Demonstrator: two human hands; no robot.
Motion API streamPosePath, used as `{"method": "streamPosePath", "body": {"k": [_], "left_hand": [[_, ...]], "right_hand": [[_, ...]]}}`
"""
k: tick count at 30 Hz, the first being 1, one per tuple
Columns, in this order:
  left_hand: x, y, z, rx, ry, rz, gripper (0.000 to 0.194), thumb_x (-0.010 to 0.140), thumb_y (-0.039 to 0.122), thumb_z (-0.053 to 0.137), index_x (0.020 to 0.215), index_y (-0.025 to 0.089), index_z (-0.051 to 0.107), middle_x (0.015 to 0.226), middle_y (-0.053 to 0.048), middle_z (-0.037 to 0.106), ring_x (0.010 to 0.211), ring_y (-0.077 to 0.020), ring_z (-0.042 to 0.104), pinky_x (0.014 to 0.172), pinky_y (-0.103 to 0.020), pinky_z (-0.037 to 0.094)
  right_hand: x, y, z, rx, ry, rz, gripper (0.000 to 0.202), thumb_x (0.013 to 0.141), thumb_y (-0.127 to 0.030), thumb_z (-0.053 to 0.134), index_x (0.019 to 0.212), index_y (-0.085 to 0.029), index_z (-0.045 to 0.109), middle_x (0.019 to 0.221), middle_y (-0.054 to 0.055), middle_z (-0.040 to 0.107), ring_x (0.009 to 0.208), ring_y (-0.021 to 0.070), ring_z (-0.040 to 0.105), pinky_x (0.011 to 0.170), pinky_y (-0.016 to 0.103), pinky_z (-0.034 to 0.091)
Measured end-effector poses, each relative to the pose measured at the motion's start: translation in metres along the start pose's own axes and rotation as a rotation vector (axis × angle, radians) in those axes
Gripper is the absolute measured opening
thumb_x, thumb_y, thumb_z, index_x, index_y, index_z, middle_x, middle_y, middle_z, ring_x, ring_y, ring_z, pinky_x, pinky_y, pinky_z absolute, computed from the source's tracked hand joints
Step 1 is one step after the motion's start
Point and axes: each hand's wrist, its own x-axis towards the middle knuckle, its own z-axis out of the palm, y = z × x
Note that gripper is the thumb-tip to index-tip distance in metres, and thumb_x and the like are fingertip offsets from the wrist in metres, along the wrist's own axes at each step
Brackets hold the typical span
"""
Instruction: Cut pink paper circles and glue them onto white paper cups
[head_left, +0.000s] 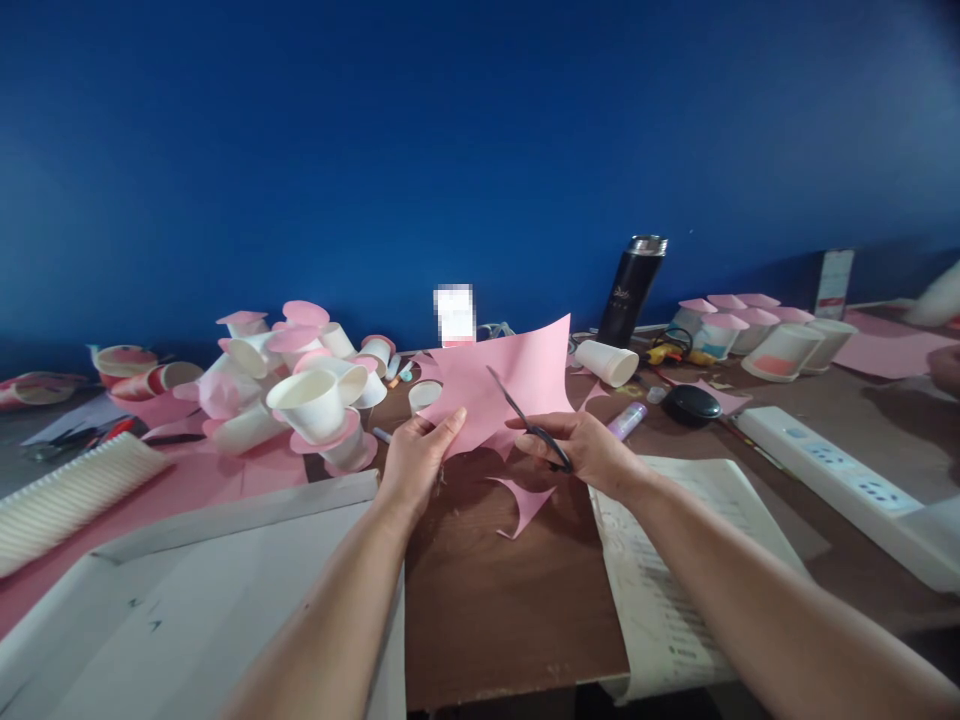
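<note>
Above the brown tabletop [480, 600], mid-scene: both hands meet at one sheet of pink paper [517, 375], held up off the wood and tilted toward the camera.
Left hand [416, 455]: grip pinched on the sheet's lower left edge, thumb on the near face, fingers behind it.
Right hand [589, 450]: fingers pressed together through the handles of black scissors [529, 420]; the blades point up and to the left, parted, lying across the pink sheet.
Pink offcut [525, 500]: a curved scrap below the hands, between the wrists; whether it rests on the wood or hangs from the sheet, I cannot tell.
Left of the hands: a heap of white paper cups [307, 395], many with pink discs stuck on, lying on more pink paper.
Near left: a grey cardboard sheet [225, 580] under the left forearm.
Under the right forearm: a printed page [675, 580].
Right side: a white power strip [847, 485], a black oval thing [691, 403], a purple glue stick [628, 420].
Back edge: a black flask [631, 290] upright against the blue wall [480, 130], one cup [606, 362] on its side just beside it, and a further row of pink-topped cups [742, 325].
</note>
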Motion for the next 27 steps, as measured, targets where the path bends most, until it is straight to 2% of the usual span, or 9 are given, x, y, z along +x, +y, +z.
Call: {"method": "streamPosePath", "body": {"k": [3,9,17,27], "left_hand": [[-0.0009,0.0022,-0.0002,0.049,-0.001,0.008,0.051,0.059,0.052,0.078,0.091,0.013,0.075,0.081,-0.008,0.074,0.084,-0.0272,0.067,0.077,-0.034,0.049],[-0.0030,0.0065,-0.0023,0.218,-0.042,0.056,0.050,0.069,0.054,0.070,0.100,0.015,0.074,0.086,-0.007,0.074,0.092,-0.0279,0.065,0.078,-0.033,0.048],[-0.0046,0.0102,-0.0020,0.250,-0.064,0.118,0.041,0.070,0.045,0.072,0.099,0.015,0.075,0.087,-0.005,0.075,0.091,-0.0252,0.065,0.079,-0.029,0.047],[-0.0033,0.0072,-0.0037,0.278,-0.017,0.098,0.039,0.070,0.045,0.072,0.098,0.018,0.075,0.086,-0.003,0.075,0.086,-0.0221,0.065,0.074,-0.026,0.046]], "right_hand": [[-0.0006,-0.0016,0.0001,-0.006,-0.006,-0.017,0.054,0.072,-0.048,0.072,0.112,-0.012,0.070,0.060,-0.001,0.055,0.052,0.0083,0.043,0.047,0.023,0.034],[0.0001,-0.0008,-0.0015,-0.130,0.004,-0.049,0.051,0.073,-0.049,0.071,0.112,-0.016,0.070,0.071,0.001,0.064,0.058,0.0101,0.050,0.051,0.024,0.038],[0.0021,0.0044,-0.0018,-0.062,0.009,-0.005,0.054,0.070,-0.046,0.074,0.114,-0.016,0.069,0.075,0.002,0.068,0.060,0.0115,0.056,0.056,0.025,0.045],[0.0005,-0.0002,-0.0019,-0.103,0.023,-0.009,0.051,0.068,-0.045,0.073,0.109,-0.016,0.072,0.067,0.001,0.066,0.057,0.0113,0.054,0.054,0.025,0.044]]}}
